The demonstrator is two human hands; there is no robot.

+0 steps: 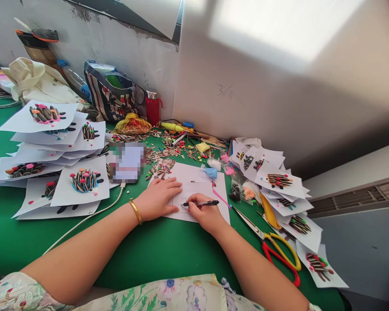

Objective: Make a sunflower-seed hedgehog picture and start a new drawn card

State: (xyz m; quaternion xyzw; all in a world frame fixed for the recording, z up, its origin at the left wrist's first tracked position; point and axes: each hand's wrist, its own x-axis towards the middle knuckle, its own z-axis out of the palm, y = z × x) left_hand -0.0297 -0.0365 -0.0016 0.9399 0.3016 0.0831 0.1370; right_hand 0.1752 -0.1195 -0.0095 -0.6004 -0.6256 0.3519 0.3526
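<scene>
My right hand (205, 212) grips a black pen (203, 203) lying nearly level, its tip pointing left onto a white sheet of paper (194, 183) with faint pencil outlines. My left hand (158, 196), with a gold bangle at the wrist, lies flat on the sheet's left side, fingers stretched out, holding it down on the green table (155, 250).
Stacks of finished seed-and-clay pictures (84, 181) lie to the left and others (280, 181) to the right. Red-and-yellow scissors (272, 244) lie right of my right arm. Loose sunflower seeds (164, 164), a red flask (153, 108), a striped bag (112, 95) and a white cable (84, 218) surround the sheet.
</scene>
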